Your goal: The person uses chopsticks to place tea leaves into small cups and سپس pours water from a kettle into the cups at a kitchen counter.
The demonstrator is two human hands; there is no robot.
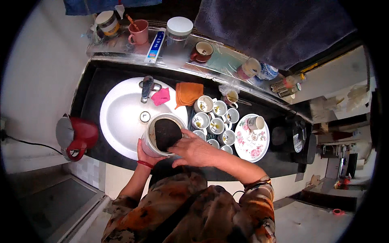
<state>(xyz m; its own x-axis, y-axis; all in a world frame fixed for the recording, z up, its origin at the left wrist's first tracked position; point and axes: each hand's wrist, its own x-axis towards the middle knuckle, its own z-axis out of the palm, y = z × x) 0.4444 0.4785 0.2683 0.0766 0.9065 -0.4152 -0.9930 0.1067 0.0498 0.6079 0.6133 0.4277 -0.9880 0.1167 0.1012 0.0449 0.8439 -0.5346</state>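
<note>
My left hand point(144, 153) is closed around the side of a pale, wide-mouthed jar point(149, 142), held over the sink's near right edge. The jar tilts so that its mouth faces me, and dark brown stuff point(167, 134) shows inside. My right hand point(192, 150) grips the jar's rim from the right, its fingers bent over the edge and its thumb set apart below; some fingertips are hard to make out. Just right of the jar, several white mugs point(200, 120) stand in close rows, with small dark and yellowish bits at the bottom.
Left of the white sink point(115, 133) stands a red kettle point(86, 133). A pink cloth point(161, 96) and an orange cloth point(188, 94) lie by the faucet point(146, 90). To the right, a flowered tray point(256, 146) bears a paper cup point(256, 123). Jars and cups line the back shelf point(170, 60).
</note>
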